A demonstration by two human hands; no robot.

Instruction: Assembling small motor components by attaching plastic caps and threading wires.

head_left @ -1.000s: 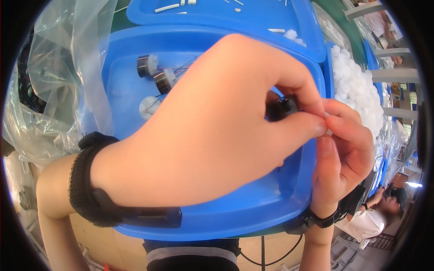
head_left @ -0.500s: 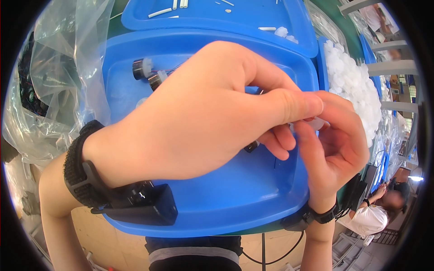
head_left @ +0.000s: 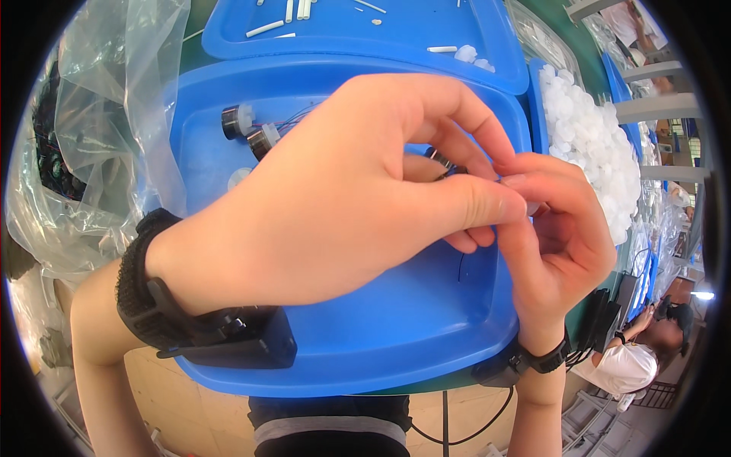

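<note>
My left hand [head_left: 358,190] reaches across the blue tray [head_left: 396,369], its fingers curled and its thumb tip pressed toward the other hand. Facing it, my right hand [head_left: 560,236] has thumb and fingers pinched together, so the fingertips of both hands meet. Between them a sliver of a small translucent white piece [head_left: 533,208] shows; most of it is covered. A dark, shiny cylindrical part [head_left: 440,158] is visible through the gap in the left hand's fingers; I cannot tell whether it is held. A thin dark wire [head_left: 461,268] hangs below the fingers.
Small motors with white caps and wires [head_left: 237,122] lie in the tray's far left. Behind, another blue tray [head_left: 411,30] holds white tubes [head_left: 265,29]. White translucent pieces [head_left: 586,137] heap at right. Clear plastic bags [head_left: 114,114] stand left; a person [head_left: 624,365] works far right.
The two hands' fingertips have drawn closer together, covering more of the white piece. My left hand's index finger has stretched over to the right fingertips. The view has shifted slightly.
</note>
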